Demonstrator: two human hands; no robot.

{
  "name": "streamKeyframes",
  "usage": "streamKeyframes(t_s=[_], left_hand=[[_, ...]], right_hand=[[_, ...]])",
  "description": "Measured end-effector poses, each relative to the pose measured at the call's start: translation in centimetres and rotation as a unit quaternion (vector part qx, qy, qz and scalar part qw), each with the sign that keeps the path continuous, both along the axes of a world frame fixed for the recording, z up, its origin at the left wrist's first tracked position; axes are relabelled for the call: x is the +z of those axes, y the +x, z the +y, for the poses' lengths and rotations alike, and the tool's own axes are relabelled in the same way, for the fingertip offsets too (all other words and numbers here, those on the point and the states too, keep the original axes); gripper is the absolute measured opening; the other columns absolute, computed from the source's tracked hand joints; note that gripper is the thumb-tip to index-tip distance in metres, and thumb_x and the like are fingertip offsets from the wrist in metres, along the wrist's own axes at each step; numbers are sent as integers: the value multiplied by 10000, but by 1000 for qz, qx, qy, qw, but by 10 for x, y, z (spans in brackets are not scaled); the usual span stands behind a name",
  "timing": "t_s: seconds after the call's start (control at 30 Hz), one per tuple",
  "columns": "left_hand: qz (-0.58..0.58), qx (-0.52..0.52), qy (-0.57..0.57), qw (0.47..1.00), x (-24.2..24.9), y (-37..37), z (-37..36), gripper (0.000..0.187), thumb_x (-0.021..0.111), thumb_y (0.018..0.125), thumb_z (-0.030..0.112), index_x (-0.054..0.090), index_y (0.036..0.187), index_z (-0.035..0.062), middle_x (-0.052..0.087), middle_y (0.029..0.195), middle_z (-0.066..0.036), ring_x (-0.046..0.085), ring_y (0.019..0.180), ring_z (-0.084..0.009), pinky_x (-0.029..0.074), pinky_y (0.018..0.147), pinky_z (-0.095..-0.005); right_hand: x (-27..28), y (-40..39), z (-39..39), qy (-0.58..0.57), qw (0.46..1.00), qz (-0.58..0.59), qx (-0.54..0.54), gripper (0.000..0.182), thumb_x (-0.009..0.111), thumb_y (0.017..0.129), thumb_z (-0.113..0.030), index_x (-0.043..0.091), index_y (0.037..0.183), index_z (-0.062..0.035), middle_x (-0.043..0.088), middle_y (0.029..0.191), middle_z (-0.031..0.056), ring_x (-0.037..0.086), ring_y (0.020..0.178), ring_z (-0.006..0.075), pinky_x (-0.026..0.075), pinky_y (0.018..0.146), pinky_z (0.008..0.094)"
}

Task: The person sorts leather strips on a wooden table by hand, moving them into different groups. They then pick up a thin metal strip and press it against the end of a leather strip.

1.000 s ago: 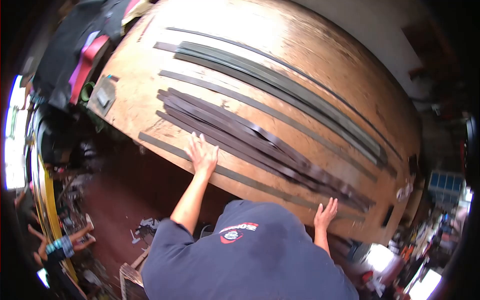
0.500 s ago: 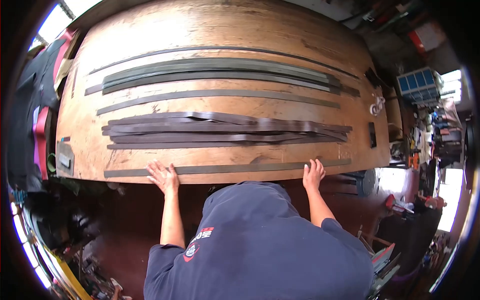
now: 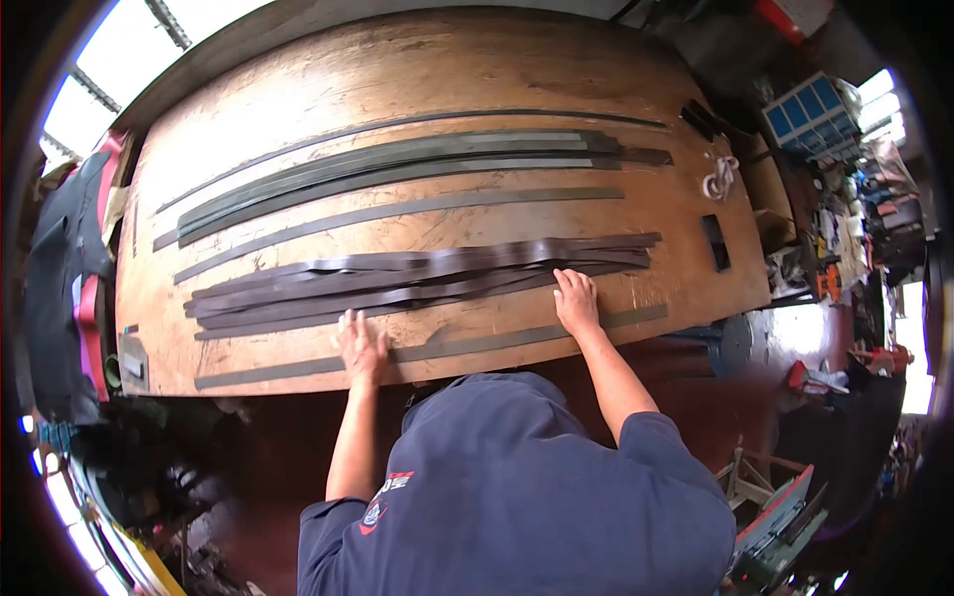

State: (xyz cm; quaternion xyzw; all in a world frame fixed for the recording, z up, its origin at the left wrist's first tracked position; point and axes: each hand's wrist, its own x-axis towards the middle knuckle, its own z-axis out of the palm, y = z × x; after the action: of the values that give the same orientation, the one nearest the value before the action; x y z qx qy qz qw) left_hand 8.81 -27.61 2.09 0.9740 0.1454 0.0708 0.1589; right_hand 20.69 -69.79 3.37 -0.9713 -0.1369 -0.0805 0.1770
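Observation:
A bundle of dark brown strips (image 3: 417,278) lies lengthwise across the wooden table (image 3: 477,70). My left hand (image 3: 362,348), slightly blurred, has its fingers spread near the bundle's lower edge and overlaps a single grey-brown strip (image 3: 477,343) by the front edge. With its fingers apart, my right hand (image 3: 576,300) reaches the lower edge of the bundle on its right part; whether the fingertips touch it I cannot tell. Neither hand holds anything. Beyond the bundle lie another single strip (image 3: 397,214) and a stack of dark green-grey strips (image 3: 397,169).
A thin dark strip (image 3: 417,121) lies farthest back. At the right end are a dark block (image 3: 715,243) and a white looped item (image 3: 719,178). A small plate (image 3: 133,360) rests at the left front corner. Black material (image 3: 65,248) hangs left; a blue-fronted drawer unit (image 3: 807,111) stands right.
Both hands have moved forward from the front strip toward the brown bundle, the right one farther and leftward. The view has turned, so the table appears tilted.

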Motion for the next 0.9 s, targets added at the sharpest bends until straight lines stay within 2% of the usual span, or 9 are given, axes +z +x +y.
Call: streamKeyframes(t_s=[0.07, 0.2, 0.33, 0.4, 0.5, 0.63, 0.73, 0.83, 0.9], left_hand=[[31, 15, 16, 999, -18, 6, -18, 635, 646, 849, 356, 445, 1393, 100, 318, 1500, -163, 275, 1397, -358, 202, 1107, -601], [89, 61, 38, 993, -12, 11, -32, 616, 597, 871, 423, 443, 1405, 157, 308, 1513, -148, 236, 1423, -350, 176, 1084, -670], [114, 82, 42, 989, -3, 14, -30, 643, 585, 884, 426, 387, 1444, 181, 288, 1530, -116, 242, 1423, -331, 174, 1083, -675], [155, 85, 44, 983, 1, 19, -32, 667, 577, 887, 439, 363, 1461, 173, 294, 1531, -102, 226, 1431, -322, 164, 1097, -659], [197, 108, 28, 974, 10, 27, -38, 673, 570, 891, 435, 355, 1465, 159, 296, 1529, -116, 214, 1436, -318, 166, 1113, -629], [202, 109, 41, 972, 7, 33, -44, 667, 546, 890, 409, 356, 1463, 125, 286, 1532, -157, 227, 1433, -331, 174, 1125, -605], [188, 126, 38, 973, 3, 34, -50, 651, 539, 903, 358, 352, 1452, 63, 247, 1546, -175, 209, 1441, -330, 196, 1136, -555], [185, 121, 23, 975, 2, 33, -48, 640, 537, 910, 359, 355, 1451, 68, 249, 1544, -178, 210, 1441, -326, 201, 1137, -545], [181, 111, 34, 977, -4, 33, -42, 650, 551, 907, 369, 358, 1451, 72, 254, 1542, -178, 230, 1430, -328, 212, 1141, -501]], right_hand=[[13, 8, -2, -40, 999, 30, 22, 342, 655, 813, -156, 595, 1144, -94, 538, 1128, 84, 479, 1123, 291, 378, 988, 437], [17, 25, -13, 3, 996, 68, 62, 311, 685, 789, -174, 604, 1083, -109, 519, 1082, 83, 480, 1085, 291, 392, 949, 448], [21, 43, -21, -11, 988, 115, 107, 341, 724, 755, -164, 607, 1072, -117, 518, 1087, 72, 480, 1079, 294, 395, 938, 446], [17, 48, -26, -61, 981, 126, 135, 336, 738, 745, -176, 605, 1049, -127, 525, 1070, 67, 477, 1089, 286, 388, 916, 462], [16, 48, -29, -17, 987, 72, 142, 326, 734, 750, -167, 608, 1049, -128, 537, 1051, 60, 485, 1073, 275, 389, 898, 457], [10, 47, -30, -10, 989, 62, 134, 282, 711, 771, -156, 608, 1031, -125, 549, 1032, 58, 494, 1055, 272, 384, 912, 436], [8, 46, -32, 7, 989, 65, 130, 259, 704, 778, -152, 605, 1015, -118, 551, 1025, 54, 495, 1054, 269, 384, 909, 429], [6, 47, -32, 19, 990, 72, 124, 241, 706, 774, -157, 608, 991, -116, 553, 1023, 52, 494, 1050, 268, 378, 906, 431], [7, 51, -33, 13, 988, 91, 126, 226, 709, 770, -160, 614, 970, -113, 555, 1020, 48, 493, 1051, 268, 368, 905, 435]])
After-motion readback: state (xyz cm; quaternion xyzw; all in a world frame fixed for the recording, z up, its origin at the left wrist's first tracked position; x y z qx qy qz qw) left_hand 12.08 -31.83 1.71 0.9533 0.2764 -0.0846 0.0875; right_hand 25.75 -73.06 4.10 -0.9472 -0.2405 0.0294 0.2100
